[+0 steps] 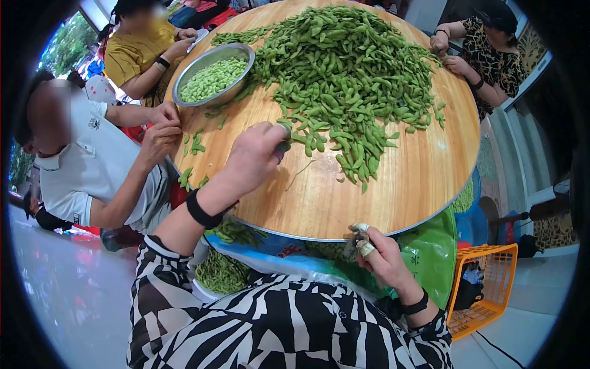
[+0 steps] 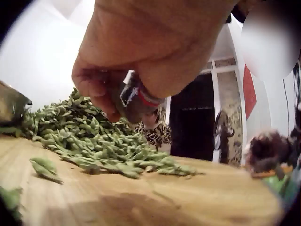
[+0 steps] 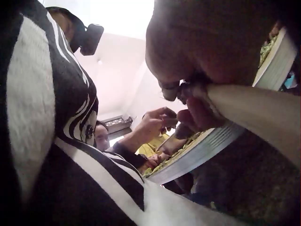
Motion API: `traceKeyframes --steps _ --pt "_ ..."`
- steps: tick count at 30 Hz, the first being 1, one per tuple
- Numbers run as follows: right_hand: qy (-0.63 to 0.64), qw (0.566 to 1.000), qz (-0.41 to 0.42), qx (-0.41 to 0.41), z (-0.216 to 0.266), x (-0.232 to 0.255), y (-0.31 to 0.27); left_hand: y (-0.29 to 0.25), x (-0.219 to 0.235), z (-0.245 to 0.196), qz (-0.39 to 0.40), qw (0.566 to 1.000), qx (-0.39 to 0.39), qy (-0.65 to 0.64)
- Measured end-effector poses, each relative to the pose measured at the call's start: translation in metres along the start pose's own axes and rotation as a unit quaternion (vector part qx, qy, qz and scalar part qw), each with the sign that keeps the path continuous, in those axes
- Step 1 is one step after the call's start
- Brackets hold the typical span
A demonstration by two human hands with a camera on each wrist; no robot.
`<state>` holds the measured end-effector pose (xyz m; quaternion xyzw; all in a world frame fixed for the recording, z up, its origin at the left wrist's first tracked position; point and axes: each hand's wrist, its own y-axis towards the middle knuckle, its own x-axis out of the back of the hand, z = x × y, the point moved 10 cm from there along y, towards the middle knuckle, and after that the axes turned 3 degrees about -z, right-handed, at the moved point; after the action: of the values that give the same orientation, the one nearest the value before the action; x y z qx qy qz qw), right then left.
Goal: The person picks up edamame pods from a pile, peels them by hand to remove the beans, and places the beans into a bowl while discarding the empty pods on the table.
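A large heap of green soybean pods (image 1: 350,74) covers the far part of a round wooden table (image 1: 393,190). My left hand (image 1: 252,157) reaches over the table with its fingertips at the near left edge of the heap. Its fingers bend inward, and wrapping shows on the digits in the left wrist view. Low by the near table edge is my right hand (image 1: 384,258), its digits bound with pale tape. In the right wrist view the fingers (image 3: 193,115) curl towards the thumb. Whether either hand holds a pod I cannot tell.
A metal bowl (image 1: 239,77) of shelled beans stands at the left of the heap. Several people sit around the table, one in a white shirt (image 1: 92,147) close by on the left. Under the edge lie a green bag (image 1: 433,252) and more pods (image 1: 221,270). An orange crate (image 1: 488,307) stands right.
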<state>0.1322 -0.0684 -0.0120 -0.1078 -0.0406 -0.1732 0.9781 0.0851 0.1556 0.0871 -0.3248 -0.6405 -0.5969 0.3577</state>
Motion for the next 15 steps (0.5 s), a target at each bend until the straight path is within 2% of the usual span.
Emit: traceKeyframes --steps 1,2,3,4,6,7,9,10,12,13,15 --pt "0.025 0.999 -0.02 -0.015 -0.001 0.003 0.001 -0.006 -0.008 0.021 0.037 0.968 0.156 -0.195" --pt "0.026 0.999 -0.021 -0.016 0.002 0.003 0.003 -0.022 -0.027 0.032 0.071 0.872 0.302 -0.378" --pt "0.066 0.997 -0.026 -0.021 0.005 0.004 0.005 -0.027 -0.036 0.023 0.072 0.837 0.306 -0.448" --pt "0.106 0.994 -0.032 -0.027 0.006 0.005 0.006 -0.027 -0.034 0.011 0.074 0.837 0.304 -0.45" --pt "0.135 0.99 -0.037 -0.025 0.009 0.004 0.01 -0.041 -0.054 -0.024 0.157 0.709 0.39 -0.566" --pt "0.164 0.986 -0.038 -0.022 0.012 0.003 0.011 -0.043 -0.058 -0.037 0.161 0.707 0.386 -0.57" --pt "0.188 0.981 -0.045 -0.013 0.016 0.001 0.014 -0.046 -0.069 -0.064 0.144 0.613 0.389 -0.673" --pt "0.213 0.976 -0.044 -0.003 0.017 -0.001 0.015 -0.046 -0.074 -0.073 0.147 0.61 0.386 -0.676" --pt "0.238 0.97 -0.052 -0.001 0.01 -0.004 0.015 -0.043 -0.075 -0.08 0.068 0.594 0.377 -0.707" --pt "0.242 0.969 -0.057 0.008 0.01 -0.003 0.014 -0.04 -0.076 -0.087 0.033 0.558 0.37 -0.742" --pt "0.27 0.961 -0.059 0.025 0.007 -0.002 0.015 -0.04 -0.079 -0.091 0.026 0.561 0.373 -0.738"
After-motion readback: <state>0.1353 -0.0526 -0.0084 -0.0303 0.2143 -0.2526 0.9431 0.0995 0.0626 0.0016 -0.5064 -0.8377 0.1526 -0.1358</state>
